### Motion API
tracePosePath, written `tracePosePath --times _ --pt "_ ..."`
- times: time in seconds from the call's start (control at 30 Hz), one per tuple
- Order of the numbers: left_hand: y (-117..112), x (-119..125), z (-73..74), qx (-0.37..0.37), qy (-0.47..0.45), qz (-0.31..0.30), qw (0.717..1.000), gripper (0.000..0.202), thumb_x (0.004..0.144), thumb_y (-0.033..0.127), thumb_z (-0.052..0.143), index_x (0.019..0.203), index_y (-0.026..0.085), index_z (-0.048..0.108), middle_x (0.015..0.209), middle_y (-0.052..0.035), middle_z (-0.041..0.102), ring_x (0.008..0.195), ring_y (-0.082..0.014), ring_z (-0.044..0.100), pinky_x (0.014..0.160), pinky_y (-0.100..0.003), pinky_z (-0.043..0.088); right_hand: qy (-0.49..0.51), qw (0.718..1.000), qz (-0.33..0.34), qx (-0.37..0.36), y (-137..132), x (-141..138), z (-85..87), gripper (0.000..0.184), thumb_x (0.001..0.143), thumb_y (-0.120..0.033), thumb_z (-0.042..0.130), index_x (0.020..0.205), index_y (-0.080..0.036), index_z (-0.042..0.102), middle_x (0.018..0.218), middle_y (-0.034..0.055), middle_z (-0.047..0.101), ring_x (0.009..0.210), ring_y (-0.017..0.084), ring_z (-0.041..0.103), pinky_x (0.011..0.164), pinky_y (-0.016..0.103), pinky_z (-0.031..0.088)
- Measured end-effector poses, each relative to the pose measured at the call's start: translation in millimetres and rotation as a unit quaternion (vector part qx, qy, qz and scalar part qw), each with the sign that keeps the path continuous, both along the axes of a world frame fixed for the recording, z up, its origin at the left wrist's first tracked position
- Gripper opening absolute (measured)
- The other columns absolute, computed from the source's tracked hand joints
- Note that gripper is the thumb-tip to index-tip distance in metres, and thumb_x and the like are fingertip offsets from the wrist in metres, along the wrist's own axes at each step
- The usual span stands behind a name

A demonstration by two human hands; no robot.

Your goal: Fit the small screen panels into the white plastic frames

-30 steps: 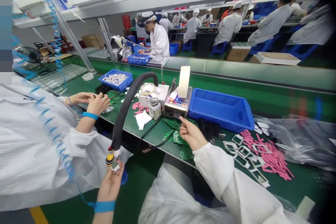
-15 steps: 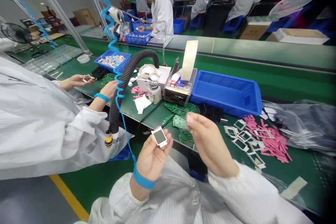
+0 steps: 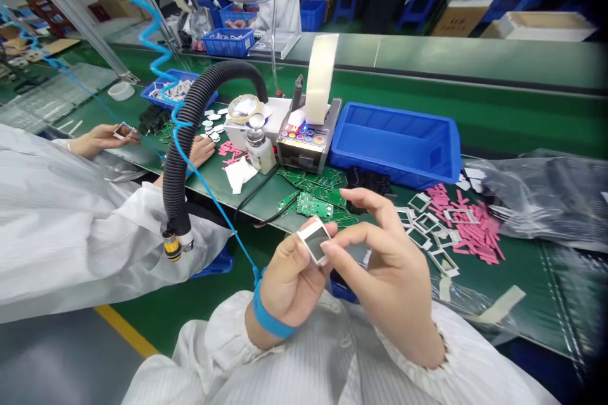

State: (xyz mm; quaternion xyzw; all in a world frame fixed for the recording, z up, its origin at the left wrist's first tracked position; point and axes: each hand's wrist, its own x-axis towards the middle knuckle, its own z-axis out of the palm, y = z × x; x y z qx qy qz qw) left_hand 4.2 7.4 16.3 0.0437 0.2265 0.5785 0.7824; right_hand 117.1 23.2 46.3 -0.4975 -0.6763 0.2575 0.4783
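My left hand [image 3: 289, 278] is closed round a small white-framed screen part [image 3: 314, 240], held up in front of my chest. My right hand [image 3: 384, 272] meets it from the right, thumb and forefinger pinching the part's lower right edge while the other fingers spread above. A blue strap [image 3: 266, 319] circles my left wrist, with a blue coiled cord [image 3: 156, 38] running up from it. Green circuit boards [image 3: 313, 205] lie on the bench just beyond my hands.
A black corrugated hose [image 3: 190, 120] arches at the left. Behind stand a tape dispenser [image 3: 308, 136], a small bottle [image 3: 260, 150] and a blue bin [image 3: 396, 145]. White frames [image 3: 427, 228] and pink strips [image 3: 468, 228] lie at right. A co-worker's hands [image 3: 102, 137] work at left.
My left hand brought the framed part from the hose nozzle up to my chest. My right hand left the boards on the bench and closed on the part's edge.
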Motion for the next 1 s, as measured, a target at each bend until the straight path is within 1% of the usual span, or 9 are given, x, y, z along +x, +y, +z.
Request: tracePosePath --times 0.23,0.4,0.5,0.57,0.67,0.77,0.8,0.87,1.0 --pt "1.9 1.5 3.4 0.014 -0.002 0.006 1.000 0.024 0.064 0.024 0.078 0.087 0.022 0.073 0.089 0.0010 0.077 0.084 -0.0091 0.068 0.080 -0.017 0.051 -0.005 1.000 -0.023 0.011 4.1 -2.0 0.5 0.014 0.079 -0.024 0.061 0.065 -0.022 0.061 0.111 0.0057 0.055 0.109 0.024 0.052 0.087 0.043 0.042" --pt "0.4 2.0 -2.3 0.002 0.025 0.012 1.000 0.026 0.065 0.024 0.077 0.091 0.020 0.072 0.092 -0.0001 0.076 0.088 -0.0098 0.067 0.082 -0.017 0.049 -0.059 0.996 -0.059 0.042 7.1 -5.4 -7.0 0.016 0.079 -0.025 0.061 0.063 -0.021 0.059 0.105 0.0072 0.055 0.102 0.026 0.054 0.084 0.047 0.042" --pt "0.9 1.8 -6.9 -0.009 0.038 0.028 0.999 0.025 0.068 0.025 0.075 0.092 0.020 0.072 0.093 -0.0006 0.075 0.090 -0.0109 0.067 0.085 -0.019 0.048 -0.099 0.989 -0.080 0.080 11.2 -7.8 -17.3 0.008 0.080 -0.028 0.060 0.080 -0.020 0.060 0.106 0.0112 0.054 0.103 0.028 0.053 0.084 0.049 0.043" --pt "1.8 -0.1 -8.7 -0.023 0.043 0.039 0.998 0.023 0.070 0.025 0.073 0.092 0.021 0.072 0.094 -0.0008 0.075 0.091 -0.0117 0.067 0.086 -0.020 0.047 -0.137 0.977 -0.077 0.142 12.6 -8.9 -24.8 0.023 0.082 -0.028 0.059 0.102 -0.017 0.057 0.115 0.0151 0.053 0.110 0.029 0.050 0.088 0.049 0.042" --pt "3.0 -7.5 -12.3 -0.071 0.046 0.018 0.996 0.018 0.077 0.023 0.066 0.094 0.022 0.071 0.098 -0.0024 0.074 0.095 -0.0128 0.066 0.089 -0.023 0.046 -0.273 0.929 0.046 0.244 8.9 -8.9 -35.4 0.042 0.087 -0.039 0.052 0.123 -0.016 0.049 0.131 0.0156 0.048 0.125 0.032 0.037 0.103 0.056 0.025" --pt "1.9 -19.7 -22.3 -0.125 0.057 0.002 0.991 0.014 0.080 0.022 0.063 0.090 0.021 0.072 0.096 -0.0022 0.074 0.094 -0.0117 0.065 0.090 -0.023 0.045 -0.383 0.881 0.182 0.211 1.0 -3.4 -45.9 0.061 0.088 -0.055 0.041 0.132 -0.013 0.043 0.140 0.0139 0.043 0.131 0.038 0.027 0.105 0.062 0.008" --pt "0.6 -23.9 -26.9 -0.122 0.071 -0.003 0.990 0.013 0.077 0.023 0.065 0.088 0.021 0.072 0.094 -0.0019 0.074 0.092 -0.0116 0.065 0.088 -0.022 0.046 -0.381 0.881 0.202 0.193 -1.3 0.1 -49.2 0.062 0.089 -0.056 0.039 0.133 -0.012 0.042 0.140 0.0139 0.043 0.131 0.038 0.027 0.105 0.063 0.008" --pt "-3.1 -31.5 -35.5 -0.079 0.115 -0.039 0.989 0.016 0.071 0.026 0.072 0.085 0.018 0.073 0.087 -0.0031 0.074 0.084 -0.0127 0.065 0.080 -0.022 0.048 -0.330 0.905 0.212 0.164 -4.5 8.6 -54.6 0.053 0.092 -0.048 0.038 0.132 -0.014 0.042 0.138 0.0144 0.046 0.128 0.033 0.035 0.104 0.061 0.015" --pt "-9.0 -39.4 -42.5 0.016 0.187 -0.172 0.967 0.022 0.065 0.030 0.076 0.078 0.012 0.075 0.069 -0.0052 0.071 0.067 -0.0126 0.062 0.067 -0.022 0.047 -0.219 0.950 0.196 0.107 -4.6 20.6 -56.5 0.026 0.091 -0.029 0.046 0.115 -0.022 0.053 0.120 0.0097 0.060 0.110 0.023 0.052 0.100 0.051 0.029"
